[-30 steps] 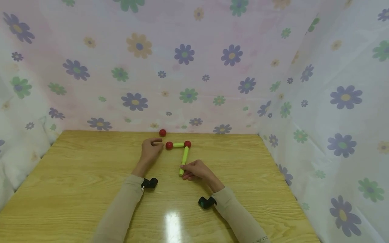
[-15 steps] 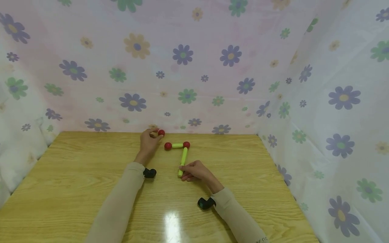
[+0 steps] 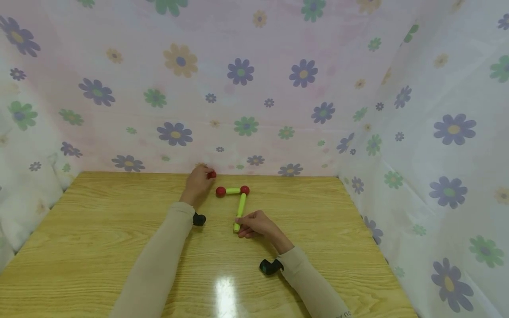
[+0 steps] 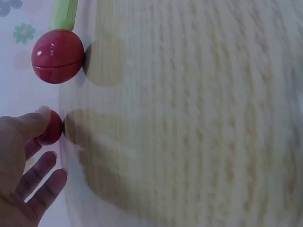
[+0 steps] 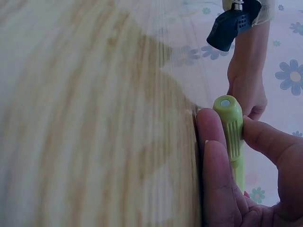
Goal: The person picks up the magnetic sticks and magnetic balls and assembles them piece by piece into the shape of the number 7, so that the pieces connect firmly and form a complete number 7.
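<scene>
At the table's far edge my left hand (image 3: pixel 195 184) pinches a loose red ball (image 4: pixel 54 130) between thumb and fingers; the other fingers spread beside it in the left wrist view. Nearer the middle, a short yellow-green building rod (image 3: pixel 233 191) lies between a left red ball (image 3: pixel 220 191) and a corner red ball (image 3: pixel 244 190). From that corner a longer yellow-green building rod (image 3: pixel 241 204) runs toward me. My right hand (image 3: pixel 258 223) grips its near end, thumb on one side and fingers on the other. A small metal disc shows in the rod's end (image 5: pixel 226 103) in the right wrist view.
The wooden table (image 3: pixel 119 247) ends at a flower-print cloth (image 3: pixel 270 119) hanging behind it, with more cloth at both sides. Black wrist cameras stick out from both sleeves, one (image 3: pixel 199 219) at the left and one (image 3: pixel 270 266) at the right.
My left hand has moved forward to the loose red ball at the far edge and taken it between thumb and fingers. The right hand keeps its grip on the rod.
</scene>
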Demonstrator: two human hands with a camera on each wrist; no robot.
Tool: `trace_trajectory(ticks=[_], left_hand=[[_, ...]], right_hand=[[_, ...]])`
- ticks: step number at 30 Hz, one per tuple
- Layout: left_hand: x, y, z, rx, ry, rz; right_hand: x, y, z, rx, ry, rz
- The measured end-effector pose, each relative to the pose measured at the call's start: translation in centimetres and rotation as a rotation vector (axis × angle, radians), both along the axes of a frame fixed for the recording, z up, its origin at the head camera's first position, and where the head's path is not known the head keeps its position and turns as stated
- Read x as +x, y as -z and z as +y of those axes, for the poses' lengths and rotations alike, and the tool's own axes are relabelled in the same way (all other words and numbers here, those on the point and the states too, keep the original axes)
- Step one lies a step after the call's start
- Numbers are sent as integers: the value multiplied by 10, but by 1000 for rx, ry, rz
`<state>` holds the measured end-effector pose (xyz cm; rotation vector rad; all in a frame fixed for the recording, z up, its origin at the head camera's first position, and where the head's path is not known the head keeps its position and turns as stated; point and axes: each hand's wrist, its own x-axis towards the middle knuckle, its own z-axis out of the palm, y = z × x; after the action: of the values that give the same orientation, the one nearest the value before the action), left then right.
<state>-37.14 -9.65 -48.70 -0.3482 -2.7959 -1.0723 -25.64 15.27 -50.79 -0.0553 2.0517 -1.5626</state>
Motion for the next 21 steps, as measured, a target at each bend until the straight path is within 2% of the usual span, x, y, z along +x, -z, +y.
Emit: trace_trajectory(ticks=[3, 6, 9, 14, 16, 18, 21], left_hand=[[5, 5, -3, 64, -21, -74], [9, 12, -6, 192, -42, -157], [13, 21, -7, 336, -67, -196], [26, 31, -14, 577, -156, -237], [32, 32, -18, 628, -176, -254], [37, 31, -20, 669, -168, -275], [45, 30, -24, 680, -151, -296]], right_hand=[[0, -1, 0, 0, -4, 8], [1, -2, 0, -1, -5, 9], [2, -3, 2, -1, -3, 5], [2, -4, 3, 17, -2, 10], [1, -5, 2, 25, 0, 16], [1, -5, 1, 26, 1, 10], [1, -5, -1, 26, 6, 1]])
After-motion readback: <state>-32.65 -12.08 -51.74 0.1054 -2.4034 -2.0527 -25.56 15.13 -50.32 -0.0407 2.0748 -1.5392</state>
